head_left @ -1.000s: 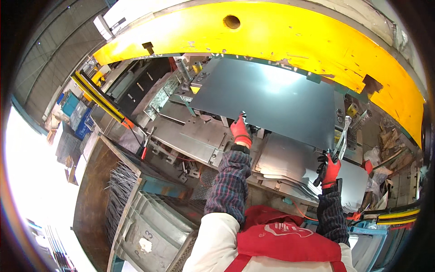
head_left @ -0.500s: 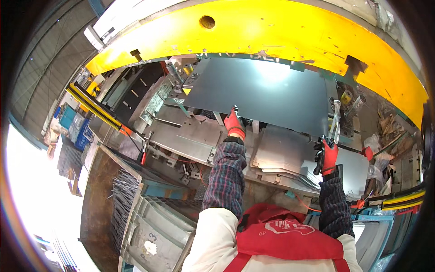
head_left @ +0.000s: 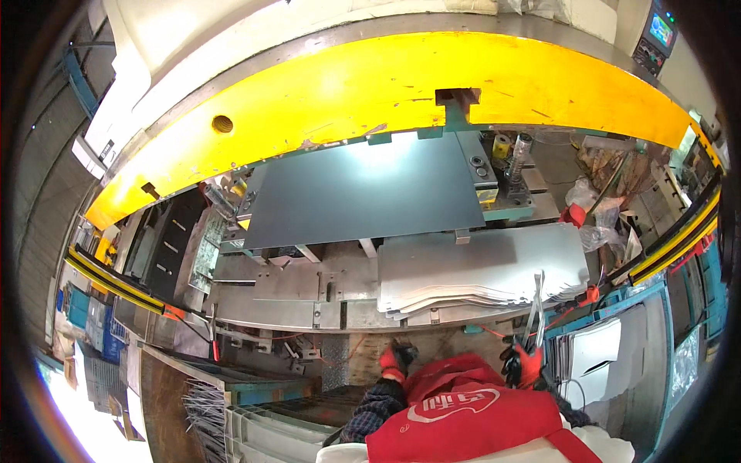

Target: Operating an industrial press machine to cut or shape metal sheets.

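A large dark flat metal sheet (head_left: pixel 363 193) lies on the die in the press, under the yellow beam. My right hand (head_left: pixel 525 366), in a red and black glove, is closed around a pair of slim metal tongs (head_left: pixel 534 309) that point up and away from me. The tongs' far end overlaps the right part of a stack of lighter sheets (head_left: pixel 482 262) in this view; contact cannot be made out. Close to my red apron (head_left: pixel 463 401), my gloved left hand (head_left: pixel 397 361) holds nothing visible, its dark fingers loosely apart. Neither hand touches the sheet on the die.
The yellow press beam (head_left: pixel 347 92) spans the far side. Yellow-black guard bars stand at left (head_left: pixel 116 282) and right (head_left: pixel 679 235). A bin of thin metal strips (head_left: pixel 204 413) is at lower left. More sheets (head_left: pixel 590 351) stand in a blue rack at right.
Both hands have drawn back from the sheet's near edge toward my body, the tongs still in the right. My view has swung right. The sheet stays on the die.
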Demonstrator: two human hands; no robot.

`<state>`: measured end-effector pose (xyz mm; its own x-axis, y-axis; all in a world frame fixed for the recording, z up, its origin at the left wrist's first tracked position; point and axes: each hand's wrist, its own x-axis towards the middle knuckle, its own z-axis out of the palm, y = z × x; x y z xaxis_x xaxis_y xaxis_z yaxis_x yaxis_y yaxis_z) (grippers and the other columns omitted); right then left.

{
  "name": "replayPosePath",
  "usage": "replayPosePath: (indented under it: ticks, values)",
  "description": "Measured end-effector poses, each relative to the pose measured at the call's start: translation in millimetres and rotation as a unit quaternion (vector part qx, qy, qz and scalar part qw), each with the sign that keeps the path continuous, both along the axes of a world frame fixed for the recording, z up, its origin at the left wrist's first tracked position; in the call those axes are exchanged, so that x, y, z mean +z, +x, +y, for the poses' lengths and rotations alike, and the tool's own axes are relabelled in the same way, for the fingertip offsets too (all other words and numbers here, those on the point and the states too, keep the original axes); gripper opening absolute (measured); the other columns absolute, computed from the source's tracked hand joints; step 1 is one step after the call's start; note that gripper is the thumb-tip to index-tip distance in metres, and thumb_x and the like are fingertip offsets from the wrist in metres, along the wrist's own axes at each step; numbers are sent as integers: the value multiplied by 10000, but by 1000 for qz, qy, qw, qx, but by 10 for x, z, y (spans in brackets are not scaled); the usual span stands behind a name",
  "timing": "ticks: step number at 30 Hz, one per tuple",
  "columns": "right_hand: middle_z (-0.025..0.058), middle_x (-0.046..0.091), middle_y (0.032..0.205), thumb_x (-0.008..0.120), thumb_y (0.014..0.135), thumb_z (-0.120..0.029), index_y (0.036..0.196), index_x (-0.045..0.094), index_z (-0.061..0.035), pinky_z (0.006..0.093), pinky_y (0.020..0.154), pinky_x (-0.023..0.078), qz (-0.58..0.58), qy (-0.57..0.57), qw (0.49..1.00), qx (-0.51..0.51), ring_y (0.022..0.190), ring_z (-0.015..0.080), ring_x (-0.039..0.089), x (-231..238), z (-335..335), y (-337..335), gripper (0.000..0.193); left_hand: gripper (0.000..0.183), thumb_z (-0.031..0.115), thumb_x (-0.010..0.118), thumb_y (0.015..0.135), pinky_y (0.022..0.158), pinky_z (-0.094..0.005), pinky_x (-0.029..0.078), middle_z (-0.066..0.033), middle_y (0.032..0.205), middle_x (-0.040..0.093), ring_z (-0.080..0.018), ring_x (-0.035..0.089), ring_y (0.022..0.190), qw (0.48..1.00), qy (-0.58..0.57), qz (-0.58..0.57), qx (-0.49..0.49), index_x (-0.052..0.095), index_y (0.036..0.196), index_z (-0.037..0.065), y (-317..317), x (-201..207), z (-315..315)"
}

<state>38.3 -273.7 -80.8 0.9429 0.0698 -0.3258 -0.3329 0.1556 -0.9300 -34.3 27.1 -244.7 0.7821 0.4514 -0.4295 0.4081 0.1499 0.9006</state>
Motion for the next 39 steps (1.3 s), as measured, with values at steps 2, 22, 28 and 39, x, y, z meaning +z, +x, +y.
replayPosePath:
  ticks: [2, 22, 28, 39]
  values:
    - [109, 548, 599, 466, 799, -210, 939, 521, 8, 301, 363, 412, 9, -26, 998, 48, 452, 192, 516, -201, -79, -199, 265, 399, 350, 374, 809, 774, -356, 409, -145, 892, 571, -249, 535, 835, 903, -418, 48, 88, 522, 974, 18, -308, -646, 19]
    - [49, 513, 602, 394, 831, -282, 883, 534, -40, 372, 466, 404, 451, 556, 670, 194, 485, 189, 476, -570, -338, 219, 285, 175, 186, 587, 674, 605, -317, 441, -91, 787, 595, -214, 570, 693, 913, 270, -41, -303, 598, 805, 70, -409, -1027, 27]
    - [79, 495, 707, 381, 798, -358, 938, 541, -80, 325, 436, 347, 169, 258, 941, 138, 481, 218, 417, -781, -399, 224, 350, 276, 306, 560, 698, 548, -328, 442, -69, 708, 603, -179, 576, 630, 935, 161, 62, -311, 567, 793, 47, -177, -231, -28]
    - [131, 528, 628, 446, 796, -290, 1035, 471, -79, 345, 394, 394, 127, 120, 980, 100, 429, 225, 469, -213, -54, 120, 320, 375, 307, 342, 845, 535, -291, 447, -106, 767, 602, -203, 577, 635, 873, -463, 39, -148, 545, 859, -8, -39, -354, 16]
